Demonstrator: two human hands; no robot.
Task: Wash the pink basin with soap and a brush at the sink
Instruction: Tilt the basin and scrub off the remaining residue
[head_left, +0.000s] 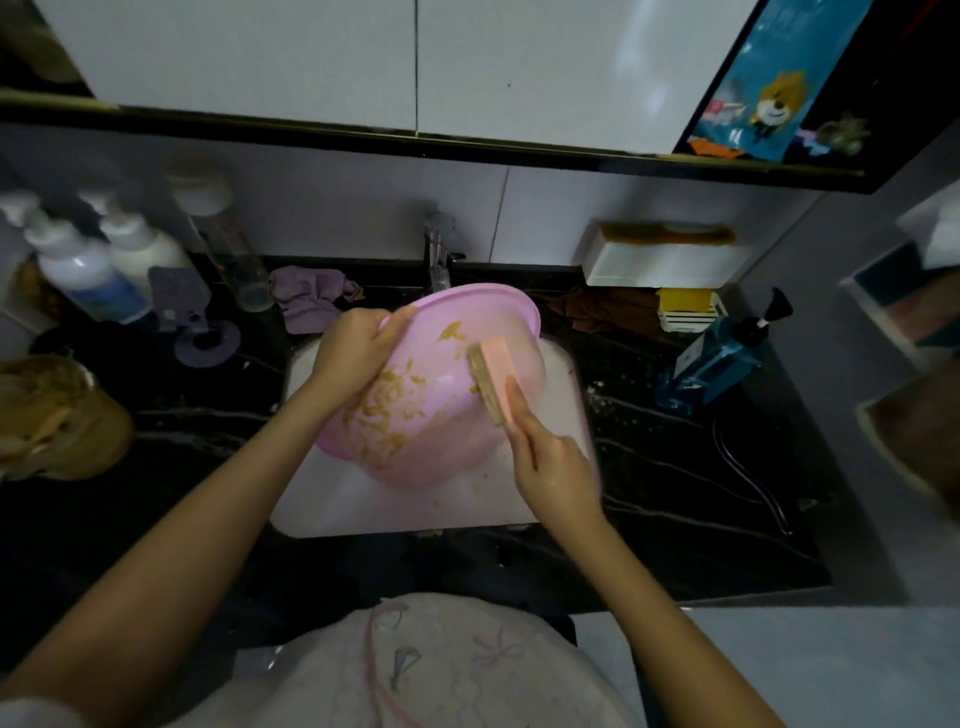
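The pink basin (441, 447) is tilted over the white sink (561, 467), its inside smeared with yellowish-brown patches. My left hand (358, 348) grips the basin's rim at the upper left. My right hand (550, 467) holds a pink brush (493, 379) by its handle, and the bristles press against the basin's inner wall on the right. The tap (439, 260) stands behind the basin.
Pump bottles (93, 265) and a purple cloth (311, 296) sit at the back left on the dark counter. A blue pump bottle (722, 353), a brown rag (608, 312) and a white box (665, 260) are at the right. A tan bag (57, 415) lies at the far left.
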